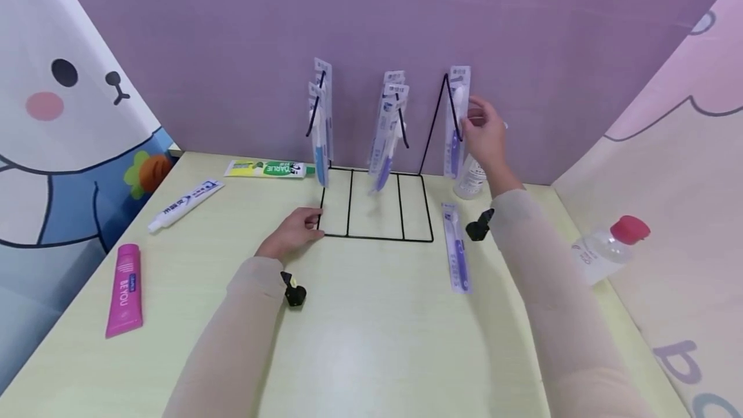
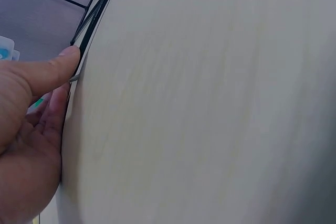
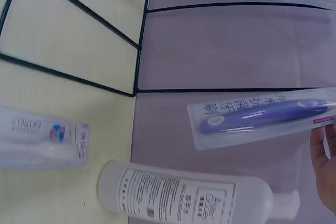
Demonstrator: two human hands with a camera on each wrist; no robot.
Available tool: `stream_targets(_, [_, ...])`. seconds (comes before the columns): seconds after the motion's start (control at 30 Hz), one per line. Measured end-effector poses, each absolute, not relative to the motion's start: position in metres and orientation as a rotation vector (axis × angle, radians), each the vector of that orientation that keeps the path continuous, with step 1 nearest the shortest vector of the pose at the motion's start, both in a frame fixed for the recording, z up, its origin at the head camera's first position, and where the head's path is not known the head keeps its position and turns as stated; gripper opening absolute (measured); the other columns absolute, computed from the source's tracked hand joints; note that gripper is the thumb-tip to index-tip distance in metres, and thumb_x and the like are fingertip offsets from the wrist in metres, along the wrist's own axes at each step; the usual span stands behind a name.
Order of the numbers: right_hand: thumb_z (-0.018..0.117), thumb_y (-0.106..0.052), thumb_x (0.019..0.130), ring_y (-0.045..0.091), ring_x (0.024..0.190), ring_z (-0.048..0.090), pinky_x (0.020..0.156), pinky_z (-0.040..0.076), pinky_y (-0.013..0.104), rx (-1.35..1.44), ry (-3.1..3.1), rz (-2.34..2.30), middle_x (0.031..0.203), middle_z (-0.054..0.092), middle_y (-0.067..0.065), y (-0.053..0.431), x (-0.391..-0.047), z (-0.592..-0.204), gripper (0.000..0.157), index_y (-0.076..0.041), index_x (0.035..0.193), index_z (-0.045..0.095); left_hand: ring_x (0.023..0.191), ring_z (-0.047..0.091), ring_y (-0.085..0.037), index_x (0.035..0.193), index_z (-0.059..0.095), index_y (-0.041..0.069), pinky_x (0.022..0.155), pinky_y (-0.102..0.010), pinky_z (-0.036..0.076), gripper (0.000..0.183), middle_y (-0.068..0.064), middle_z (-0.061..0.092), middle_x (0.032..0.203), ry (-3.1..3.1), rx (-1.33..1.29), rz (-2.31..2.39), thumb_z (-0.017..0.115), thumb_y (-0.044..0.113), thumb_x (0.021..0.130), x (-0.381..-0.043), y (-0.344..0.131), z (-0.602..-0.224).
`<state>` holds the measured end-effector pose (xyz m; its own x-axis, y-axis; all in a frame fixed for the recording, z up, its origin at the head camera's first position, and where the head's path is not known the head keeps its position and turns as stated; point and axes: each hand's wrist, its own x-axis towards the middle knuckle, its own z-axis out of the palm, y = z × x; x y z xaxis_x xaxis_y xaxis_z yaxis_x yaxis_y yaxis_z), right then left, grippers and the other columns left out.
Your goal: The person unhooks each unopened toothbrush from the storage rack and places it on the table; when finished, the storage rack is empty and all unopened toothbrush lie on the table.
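A black wire display rack (image 1: 377,237) stands on the table against the purple backdrop. At its front left base corner, my left hand (image 1: 295,232) grips the wire, with the thumb (image 2: 55,72) lying over it in the left wrist view. My right hand (image 1: 486,137) pinches a packaged purple toothbrush (image 1: 455,124) by its edge at the rack's right prong. The same toothbrush (image 3: 262,116) shows beside the rack's upright in the right wrist view. More packaged toothbrushes hang from the middle prong (image 1: 386,131) and the left prong (image 1: 320,128). Another packaged purple toothbrush (image 1: 457,250) lies right of the rack.
A white labelled bottle (image 3: 178,192) stands behind my right hand. Near the right edge is a clear bottle with a red cap (image 1: 609,247). On the left lie a green-yellow toothpaste tube (image 1: 269,169), a white tube (image 1: 186,205) and a pink tube (image 1: 126,292).
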<state>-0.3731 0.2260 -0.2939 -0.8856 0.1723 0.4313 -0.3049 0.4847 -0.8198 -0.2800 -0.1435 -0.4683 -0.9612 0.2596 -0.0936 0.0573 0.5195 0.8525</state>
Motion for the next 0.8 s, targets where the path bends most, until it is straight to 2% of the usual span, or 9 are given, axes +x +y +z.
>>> stream_targets(0.2, [0.055, 0.006, 0.084, 0.019, 0.085, 0.053, 0.072, 0.049, 0.027, 0.174, -2.248, 1.588, 0.101, 0.054, 0.012, 0.254, -0.345, -0.296, 0.048, -0.010, 0.129, 0.047, 0.108, 0.041, -0.028, 0.134, 0.038, -0.002, 0.094, -0.040, 0.034, 0.057, -0.017, 0.043, 0.119, 2.562, 0.264, 1.398, 0.063, 0.007, 0.084, -0.279, -0.142, -0.467])
stream_targets(0.37, [0.055, 0.006, 0.085, 0.020, 0.088, 0.053, 0.071, 0.051, 0.028, 0.173, -2.408, 1.655, 0.108, 0.051, 0.016, 0.283, -0.318, -0.314, 0.054, -0.009, 0.135, 0.040, 0.107, 0.041, -0.028, 0.134, 0.038, -0.002, 0.094, -0.040, 0.034, 0.057, -0.018, 0.043, 0.118, 2.563, 0.253, 1.396, 0.063, 0.006, 0.084, -0.279, -0.142, -0.468])
stream_targets(0.63, [0.051, 0.008, 0.086, 0.018, 0.087, 0.056, 0.075, 0.050, 0.034, 0.087, -2.622, 1.886, 0.117, 0.044, 0.029, 0.325, -0.290, -0.374, 0.055, 0.005, 0.136, 0.029, 0.108, 0.040, -0.028, 0.135, 0.037, 0.000, 0.094, -0.040, 0.034, 0.058, -0.017, 0.042, 0.119, 2.539, 0.233, 1.392, 0.063, 0.007, 0.084, -0.280, -0.143, -0.470])
stream_targets(0.73, [0.051, 0.007, 0.087, 0.019, 0.087, 0.056, 0.078, 0.049, 0.036, 0.024, -2.629, 2.002, 0.115, 0.044, 0.028, 0.337, -0.285, -0.398, 0.056, 0.006, 0.137, 0.026, 0.107, 0.040, -0.027, 0.135, 0.037, 0.000, 0.094, -0.040, 0.034, 0.058, -0.017, 0.042, 0.119, 2.536, 0.241, 1.407, 0.063, 0.006, 0.084, -0.281, -0.143, -0.470])
stream_targets(0.8, [0.053, 0.004, 0.087, 0.018, 0.087, 0.055, 0.078, 0.049, 0.034, 0.004, -2.631, 2.064, 0.112, 0.045, 0.022, 0.342, -0.282, -0.410, 0.058, 0.006, 0.137, 0.025, 0.107, 0.040, -0.027, 0.135, 0.037, -0.001, 0.094, -0.040, 0.033, 0.058, -0.017, 0.042, 0.118, 2.531, 0.243, 1.418, 0.063, 0.006, 0.084, -0.282, -0.142, -0.470])
